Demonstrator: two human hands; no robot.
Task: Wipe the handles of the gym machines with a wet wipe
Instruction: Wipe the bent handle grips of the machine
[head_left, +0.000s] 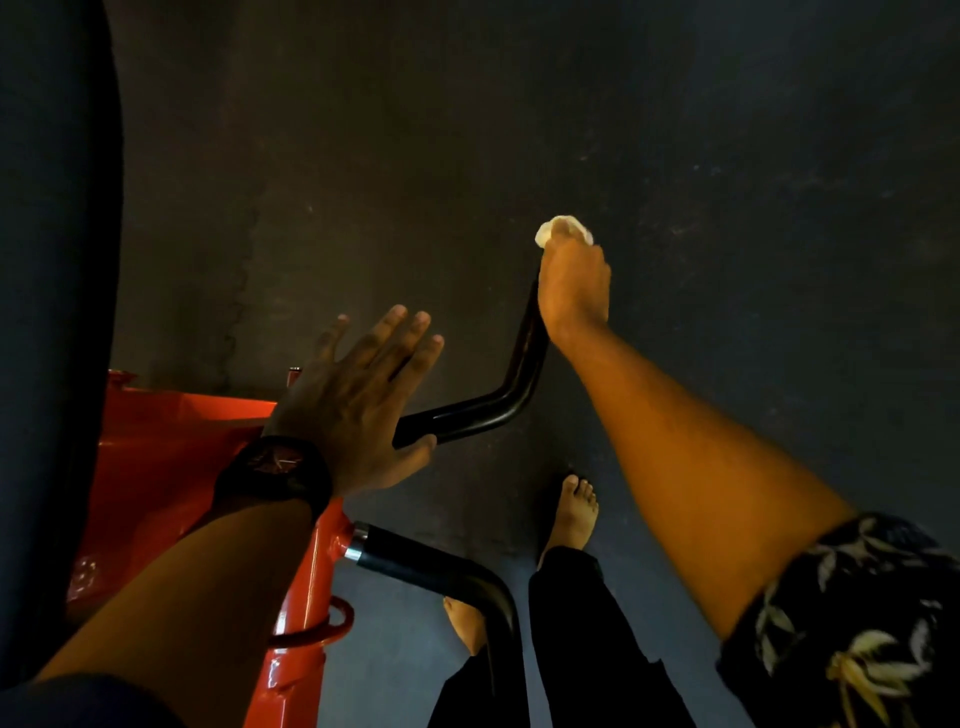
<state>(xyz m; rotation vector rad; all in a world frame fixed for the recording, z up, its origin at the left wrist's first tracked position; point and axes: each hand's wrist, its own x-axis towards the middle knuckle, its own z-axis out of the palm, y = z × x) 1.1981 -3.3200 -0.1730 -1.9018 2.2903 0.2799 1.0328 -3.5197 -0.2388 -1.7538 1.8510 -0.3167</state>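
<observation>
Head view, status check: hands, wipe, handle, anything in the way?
Right hand grips the wet wipe at the far end of the upper handle. Left hand open, fingers straight, by its near end. Lower handle untouched; nothing blocking.

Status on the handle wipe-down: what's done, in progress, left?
Done: nothing shows as finished. In hand: the right hand grips the wet wipe around the far end of the upper bent handle; the left hand is open near that bar's base. Left: the lower handle on the orange frame, which no hand touches, and likely the rest of the upper bar.
</observation>
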